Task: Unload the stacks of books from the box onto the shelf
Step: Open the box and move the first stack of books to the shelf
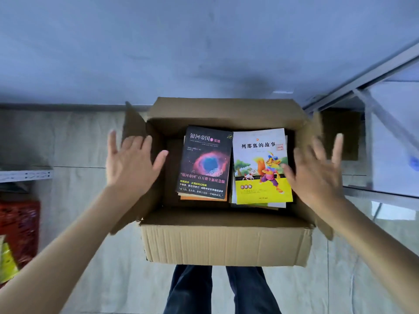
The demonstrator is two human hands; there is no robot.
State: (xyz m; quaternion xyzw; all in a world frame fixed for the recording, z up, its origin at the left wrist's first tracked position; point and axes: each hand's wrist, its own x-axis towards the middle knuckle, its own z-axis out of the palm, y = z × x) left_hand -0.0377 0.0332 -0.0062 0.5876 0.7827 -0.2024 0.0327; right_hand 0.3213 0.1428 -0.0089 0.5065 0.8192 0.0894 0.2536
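Observation:
An open cardboard box [224, 241] stands on the floor in front of me. Inside lie two stacks of books side by side: the left stack [205, 164] is topped by a black book with a pink-and-blue nebula, the right stack [260, 164] by a white-and-yellow book with a cartoon fox. My left hand [131, 164] hovers over the box's left flap, fingers spread, holding nothing. My right hand [317, 171] hovers over the right edge, also spread and empty, its fingertips near the fox book.
A white metal shelf frame [374, 141] stands to the right of the box. At the left are a grey shelf rail [25, 175] and a red crate [20, 230]. A wall runs behind the box. My legs [217, 291] show below it.

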